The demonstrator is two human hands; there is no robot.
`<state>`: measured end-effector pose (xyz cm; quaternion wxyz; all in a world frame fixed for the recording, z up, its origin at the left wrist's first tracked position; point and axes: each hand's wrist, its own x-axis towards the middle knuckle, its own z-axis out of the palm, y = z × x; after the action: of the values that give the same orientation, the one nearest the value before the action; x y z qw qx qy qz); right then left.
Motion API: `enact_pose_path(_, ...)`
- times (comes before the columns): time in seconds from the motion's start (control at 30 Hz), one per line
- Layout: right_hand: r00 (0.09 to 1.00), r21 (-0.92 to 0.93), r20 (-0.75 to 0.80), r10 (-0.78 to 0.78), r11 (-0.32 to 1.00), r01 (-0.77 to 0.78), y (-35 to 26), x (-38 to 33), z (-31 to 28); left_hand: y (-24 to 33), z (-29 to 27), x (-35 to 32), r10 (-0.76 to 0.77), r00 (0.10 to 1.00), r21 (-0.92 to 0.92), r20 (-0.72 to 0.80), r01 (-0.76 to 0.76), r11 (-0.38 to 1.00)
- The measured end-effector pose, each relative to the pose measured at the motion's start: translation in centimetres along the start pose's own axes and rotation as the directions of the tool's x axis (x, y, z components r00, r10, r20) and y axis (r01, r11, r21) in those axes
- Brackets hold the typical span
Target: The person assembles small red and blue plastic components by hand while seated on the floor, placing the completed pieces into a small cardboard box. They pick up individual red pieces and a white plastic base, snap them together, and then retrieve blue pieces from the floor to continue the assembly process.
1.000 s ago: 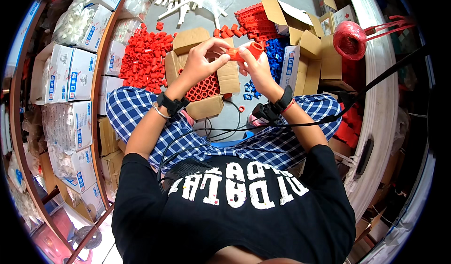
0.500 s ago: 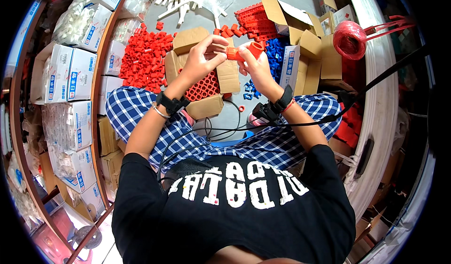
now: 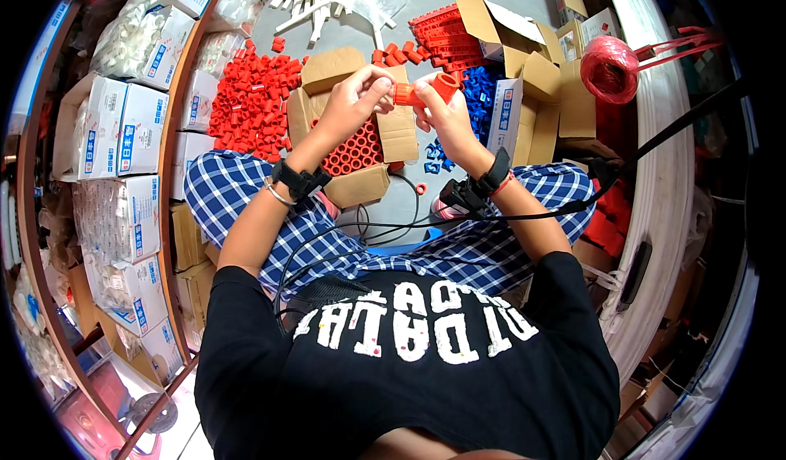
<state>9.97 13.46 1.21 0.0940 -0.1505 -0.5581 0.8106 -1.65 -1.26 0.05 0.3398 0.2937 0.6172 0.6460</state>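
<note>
Both hands hold a red-orange plastic pipe fitting [image 3: 443, 88] above an open cardboard box [image 3: 365, 185]. My left hand [image 3: 354, 104] is closed, thumb and fingers pinching the ribbed left end of the fitting. Round its wider right part, whose open mouth shows, my right hand [image 3: 449, 123] is wrapped with the thumb on top. Inside the box, red round fittings [image 3: 354, 148] stand in tight rows with their openings up. A big pile of loose red fittings [image 3: 246, 104] lies left of the box, and several more red fittings [image 3: 399, 53] are scattered beyond it.
Blue fittings [image 3: 481, 100] lie right of my hands, beside another open carton [image 3: 536, 92]. White pipes [image 3: 307, 10] and red strips [image 3: 446, 38] lie farther back. A black cable [image 3: 524, 217] crosses my lap. Boxed shelves [image 3: 139, 133] line the left; red twine [image 3: 610, 71] hangs right.
My left hand's fingers have closed from a looser, spread pose onto the fitting's left end. The right hand and the fitting have barely moved.
</note>
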Motion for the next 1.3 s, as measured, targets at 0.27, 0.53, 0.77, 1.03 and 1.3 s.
enact_pose_path(0.27,1.000,0.000,0.011,0.002,1.000,-0.002,0.1,0.0,-0.2,-0.5,0.2,0.0,0.205,0.979,0.109,0.012,-0.205,0.973)
enact_pose_path(0.53,1.000,-0.010,0.015,0.011,1.000,-0.011,0.2,0.0,-0.1,-0.5,-0.1,-0.1,-0.120,0.992,0.038,0.039,0.118,0.992)
enact_pose_path(0.77,1.000,-0.009,0.002,0.019,1.000,-0.019,0.2,-0.1,-0.1,-0.4,-0.1,0.1,-0.041,0.999,-0.040,0.016,0.042,0.998)
enact_pose_path(1.03,1.000,-0.016,-0.005,0.013,1.000,-0.013,0.2,0.0,-0.2,0.0,0.3,-0.2,-0.043,0.997,0.041,0.066,0.040,0.998)
enact_pose_path(1.3,1.000,-0.023,-0.006,0.015,1.000,-0.015,0.1,-0.1,0.0,-0.1,-0.1,-0.1,-0.225,0.972,0.041,0.068,0.223,0.974)
